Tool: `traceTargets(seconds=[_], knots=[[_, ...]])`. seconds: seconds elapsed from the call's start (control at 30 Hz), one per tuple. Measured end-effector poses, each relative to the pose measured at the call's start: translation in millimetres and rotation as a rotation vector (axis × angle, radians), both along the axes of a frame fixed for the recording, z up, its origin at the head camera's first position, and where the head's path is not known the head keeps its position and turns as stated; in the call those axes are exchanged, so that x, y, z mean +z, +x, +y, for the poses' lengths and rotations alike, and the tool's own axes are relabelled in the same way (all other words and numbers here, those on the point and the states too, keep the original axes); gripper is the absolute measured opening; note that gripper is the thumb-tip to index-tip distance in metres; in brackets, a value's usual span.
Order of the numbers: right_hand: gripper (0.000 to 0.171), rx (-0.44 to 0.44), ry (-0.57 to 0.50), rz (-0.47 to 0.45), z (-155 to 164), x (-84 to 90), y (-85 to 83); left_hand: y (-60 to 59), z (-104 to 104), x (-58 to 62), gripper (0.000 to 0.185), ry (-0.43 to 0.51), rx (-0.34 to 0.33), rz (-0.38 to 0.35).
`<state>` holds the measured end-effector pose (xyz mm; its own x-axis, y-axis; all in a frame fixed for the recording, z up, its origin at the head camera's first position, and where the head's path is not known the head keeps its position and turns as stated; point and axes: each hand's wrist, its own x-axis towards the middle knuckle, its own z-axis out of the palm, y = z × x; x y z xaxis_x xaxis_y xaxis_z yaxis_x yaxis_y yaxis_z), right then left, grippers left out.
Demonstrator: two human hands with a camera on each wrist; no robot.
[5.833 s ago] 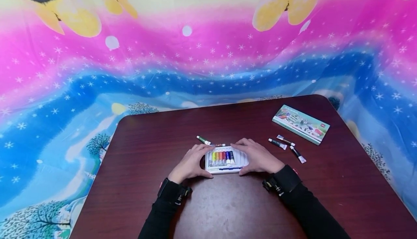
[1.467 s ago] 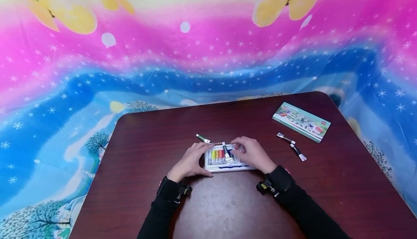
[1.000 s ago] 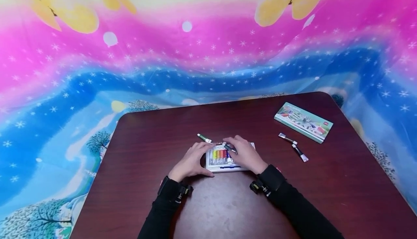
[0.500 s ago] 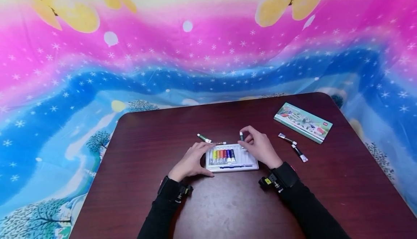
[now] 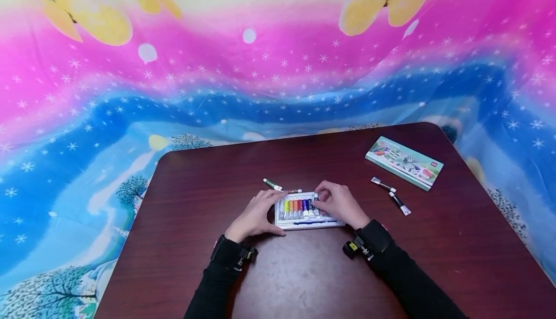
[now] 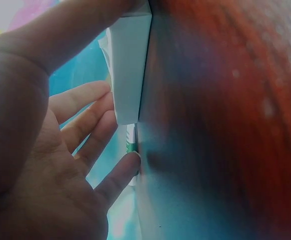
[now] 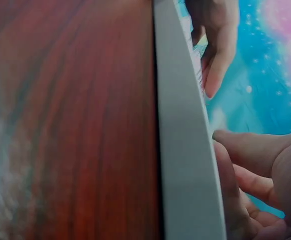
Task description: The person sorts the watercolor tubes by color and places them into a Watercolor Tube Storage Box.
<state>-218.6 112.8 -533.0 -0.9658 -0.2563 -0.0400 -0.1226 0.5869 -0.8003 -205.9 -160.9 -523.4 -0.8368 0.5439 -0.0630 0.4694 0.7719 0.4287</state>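
A white tray [image 5: 336, 223] holding a row of coloured paint tubes [image 5: 297, 208] and a blue brush [image 5: 307, 222] lies on the dark wood table [image 5: 304, 270]. My left hand [image 5: 270, 213] holds the tray's left end, thumb on the near edge and fingers on the far edge. The left wrist view shows that tray corner [image 6: 130, 65] under the thumb. My right hand [image 5: 323, 203] pinches a dark paint tube [image 5: 316, 200] and sets it down beside the row. In the right wrist view only the tray's side [image 7: 185, 150] and finger parts show.
A green tube [image 5: 271, 184] and a small tube [image 5: 295, 191] lie just behind the tray. Two more tubes [image 5: 382, 184] [image 5: 398, 204] lie to the right. The printed paint box [image 5: 405, 162] sits at the far right. A bright patterned cloth [image 5: 260, 68] hangs behind the table.
My right hand has taken one dark tube from the right of the table, raised it above the tray, and now lowers it into the row. The left hand has stayed on the tray.
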Motion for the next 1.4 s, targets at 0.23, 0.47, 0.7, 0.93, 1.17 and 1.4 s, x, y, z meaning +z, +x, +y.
traceTargets(seconds=[0.23, 0.47, 0.7, 0.93, 1.17, 1.4], knots=[[0.042, 0.124, 0.013, -0.011, 7, 8.6, 4.0, -0.2, -1, -0.2, 0.105, 0.009, -0.007, 0.005], [0.053, 0.193, 0.199, 0.101, 10, 11.9, 5.3, 0.1, 0, 0.5, 0.105, 0.017, -0.010, 0.006], [0.055, 0.240, 0.440, 0.219, 8, 17.7, 10.9, -0.5, 1, -0.3, 0.105, 0.013, -0.007, 0.003], [0.050, 0.276, 0.580, 0.364, 7, 17.8, 12.2, -0.7, 0, -0.7, 0.106, 0.001, 0.002, -0.005], [0.053, 0.298, 0.497, 0.305, 13, 14.3, 6.4, -1.2, -1, -1.7, 0.106, 0.005, -0.004, 0.008], [0.077, 0.294, 0.388, 0.298, 22, 14.6, 0.3, -0.7, -1, -0.9, 0.106, 0.008, -0.006, 0.006]])
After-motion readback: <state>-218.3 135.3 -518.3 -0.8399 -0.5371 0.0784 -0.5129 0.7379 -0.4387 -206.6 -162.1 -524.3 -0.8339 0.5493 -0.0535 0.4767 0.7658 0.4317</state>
